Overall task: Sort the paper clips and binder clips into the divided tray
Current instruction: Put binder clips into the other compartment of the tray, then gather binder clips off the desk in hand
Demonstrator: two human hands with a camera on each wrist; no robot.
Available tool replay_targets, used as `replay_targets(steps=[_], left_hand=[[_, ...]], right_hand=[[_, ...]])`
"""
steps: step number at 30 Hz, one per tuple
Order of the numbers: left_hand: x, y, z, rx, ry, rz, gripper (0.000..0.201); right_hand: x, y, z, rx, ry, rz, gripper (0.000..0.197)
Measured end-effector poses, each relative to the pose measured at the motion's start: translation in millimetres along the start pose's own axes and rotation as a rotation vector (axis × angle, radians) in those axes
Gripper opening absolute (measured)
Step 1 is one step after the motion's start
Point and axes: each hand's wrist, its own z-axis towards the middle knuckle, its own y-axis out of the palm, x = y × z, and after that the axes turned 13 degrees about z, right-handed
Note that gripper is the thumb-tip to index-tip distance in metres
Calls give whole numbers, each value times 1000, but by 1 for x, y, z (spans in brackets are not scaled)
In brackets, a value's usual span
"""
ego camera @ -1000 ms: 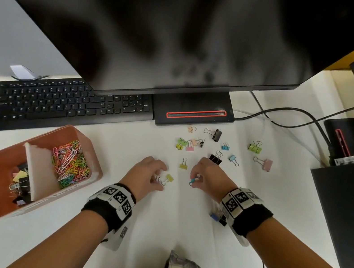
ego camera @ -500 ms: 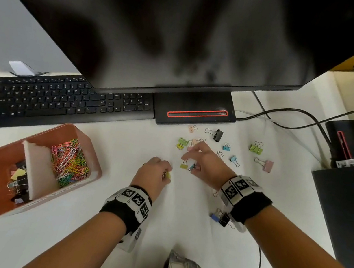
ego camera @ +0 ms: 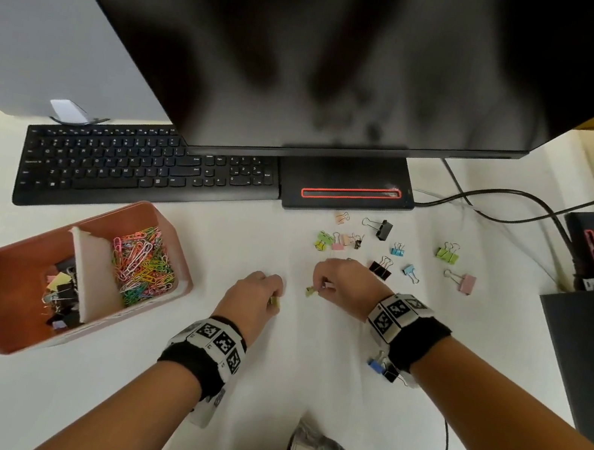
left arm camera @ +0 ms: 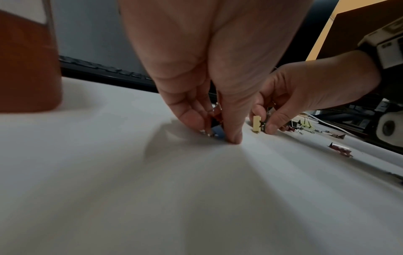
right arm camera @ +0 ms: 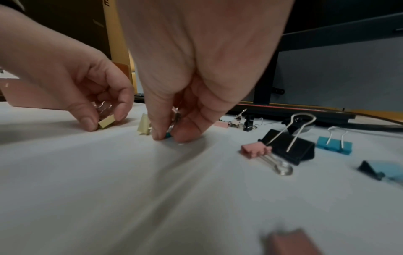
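The terracotta divided tray point(ego camera: 173, 242) stands at the left, with coloured paper clips point(ego camera: 141, 265) in its right compartment and binder clips point(ego camera: 61, 290) in its left. My left hand point(ego camera: 272, 300) pinches a pale yellow binder clip point(right arm camera: 106, 121) against the white desk. Just to its right, my right hand point(ego camera: 320, 286) pinches a second yellow binder clip point(ego camera: 310, 290) by its wire handles. A teal clip point(right arm camera: 169, 135) shows between those same fingers. Several loose binder clips point(ego camera: 379, 267) lie beyond the hands.
A black keyboard point(ego camera: 138, 169) and the monitor base point(ego camera: 345, 189) lie behind the clips, under a large monitor. Cables point(ego camera: 488, 211) run to a black box point(ego camera: 590, 355) at the right. A blue and a black clip point(ego camera: 383, 369) lie under my right wrist.
My left hand has taken hold of the yellow clip beside it. My right hand reached out to the other yellow clip, pinched it, and drew back slightly toward me.
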Motion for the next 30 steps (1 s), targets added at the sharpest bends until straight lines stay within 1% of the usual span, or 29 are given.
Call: replay_targets(steps=[3, 6, 9, 11, 13, 15, 17, 18, 19, 20, 22, 23, 24, 25, 27, 30], left_hand=[[-7, -2, -10, 14, -5, -56, 11], [-11, -12, -28, 52, 1, -151, 8], [-23, -37, -56, 155, 50, -207, 11], [-41, -61, -81, 253, 23, -217, 16], [-68, -88, -106, 352, -78, -194, 17], [-102, -110, -124, 428, -240, -219, 15], [-136, -127, -136, 485, -393, -256, 15], [-149, -135, -139, 491, -450, -269, 13], [-162, -139, -139, 473, -492, -295, 12], [-172, -142, -140, 424, -530, -333, 17], [-187, -145, -141, 312, -579, -420, 43], [-191, -147, -141, 287, -587, -455, 54], [-190, -150, -142, 284, -578, -474, 58], [-186, -152, -143, 295, -559, -480, 57], [-171, -156, -142, 327, -481, -451, 46], [-130, -159, -132, 345, -306, -434, 30]], right_hand=[[-4, 11, -3, 18, 2, 18, 5], [-15, 22, -6, 45, 2, 54, 7], [-43, 32, -5, 94, -87, 109, 13], [-76, 39, 0, 93, -181, 120, 13], [-117, 49, 9, 64, -279, 116, 11], [-161, 63, 22, 47, -379, 150, 11], [-205, 81, 39, 45, -435, 183, 10], [-224, 91, 48, 53, -431, 192, 10], [-240, 101, 58, 63, -411, 203, 11], [-254, 110, 66, 65, -378, 219, 15], [-271, 124, 78, 51, -325, 266, 29], [-275, 128, 80, 43, -312, 301, 35], [-276, 129, 80, 39, -306, 335, 37], [-274, 127, 76, 50, -314, 358, 36], [-260, 116, 65, 100, -343, 361, 27], [-214, 87, 43, 206, -333, 348, 13]])
